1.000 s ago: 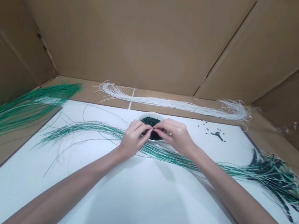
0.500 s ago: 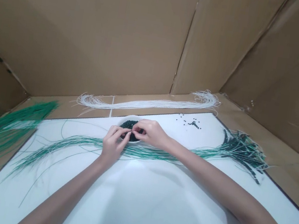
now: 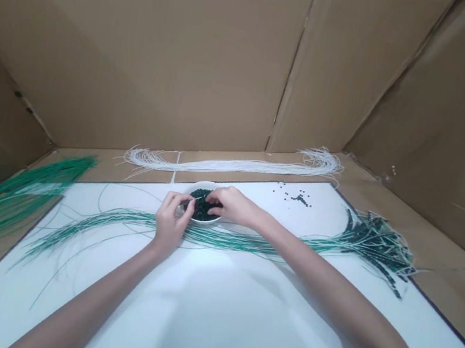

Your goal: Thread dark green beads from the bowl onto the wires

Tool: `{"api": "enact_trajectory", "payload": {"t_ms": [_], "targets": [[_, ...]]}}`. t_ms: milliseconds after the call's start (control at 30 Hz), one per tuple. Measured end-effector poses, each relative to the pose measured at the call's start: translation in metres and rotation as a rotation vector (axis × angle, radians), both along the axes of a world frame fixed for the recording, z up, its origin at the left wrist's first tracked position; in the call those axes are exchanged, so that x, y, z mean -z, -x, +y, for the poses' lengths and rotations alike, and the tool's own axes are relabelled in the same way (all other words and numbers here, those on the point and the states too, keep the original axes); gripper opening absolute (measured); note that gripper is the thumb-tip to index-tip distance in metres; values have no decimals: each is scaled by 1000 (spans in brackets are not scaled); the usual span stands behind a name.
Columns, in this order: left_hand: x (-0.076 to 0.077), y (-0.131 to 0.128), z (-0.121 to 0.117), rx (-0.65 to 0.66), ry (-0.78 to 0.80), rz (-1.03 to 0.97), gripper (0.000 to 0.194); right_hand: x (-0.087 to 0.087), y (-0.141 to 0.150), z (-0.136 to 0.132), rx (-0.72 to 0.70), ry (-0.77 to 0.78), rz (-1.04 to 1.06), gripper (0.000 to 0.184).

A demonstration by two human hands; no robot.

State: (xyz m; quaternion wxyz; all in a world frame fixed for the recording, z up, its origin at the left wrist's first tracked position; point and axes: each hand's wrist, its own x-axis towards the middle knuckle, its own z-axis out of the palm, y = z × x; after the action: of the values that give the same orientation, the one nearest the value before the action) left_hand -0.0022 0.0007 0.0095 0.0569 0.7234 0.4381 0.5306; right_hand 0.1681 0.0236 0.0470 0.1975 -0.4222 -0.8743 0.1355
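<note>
A white bowl (image 3: 202, 222) filled with small dark green beads (image 3: 201, 207) stands in the middle of the white board. At its left rim, my left hand (image 3: 172, 217) is closed in a pinch on a thin strand (image 3: 198, 198), whose tip points over the beads. My right hand (image 3: 234, 205) reaches in from the other side, thumb and fingers apart, fingertips at the beads. Whether a bead is between them is too small to see. A bundle of green strands (image 3: 230, 240) runs across the board just in front of the bowl, under both arms.
Beaded strand ends (image 3: 375, 239) fan out at the bundle's right. Loose beads (image 3: 300, 199) lie behind the bowl to the right. White strands (image 3: 234, 164) stretch along the cardboard wall (image 3: 167, 56). More green strands (image 3: 26, 205) lie at the left, over the edge of the white board (image 3: 114, 297).
The hands, fingertips together over the bowl before, have separated. My left hand has drawn a little left with the strand; my right fingers have opened over the beads. The view has tilted slightly up.
</note>
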Motion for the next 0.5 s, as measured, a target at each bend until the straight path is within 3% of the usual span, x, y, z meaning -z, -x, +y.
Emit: {"api": "enact_trajectory", "payload": {"t_ms": [100, 233, 367, 500], "targets": [[1, 0, 1, -3, 25, -18, 7, 4, 6, 5, -15, 30, -113, 11], [3, 1, 2, 20, 40, -28, 9, 5, 11, 5, 4, -19, -103, 11], [4, 0, 2, 35, 46, -49, 10, 4, 7, 0, -4, -38, 86, 17], [6, 0, 1, 48, 30, -57, 8, 9, 1, -5, 13, 58, 356, 20]]}}
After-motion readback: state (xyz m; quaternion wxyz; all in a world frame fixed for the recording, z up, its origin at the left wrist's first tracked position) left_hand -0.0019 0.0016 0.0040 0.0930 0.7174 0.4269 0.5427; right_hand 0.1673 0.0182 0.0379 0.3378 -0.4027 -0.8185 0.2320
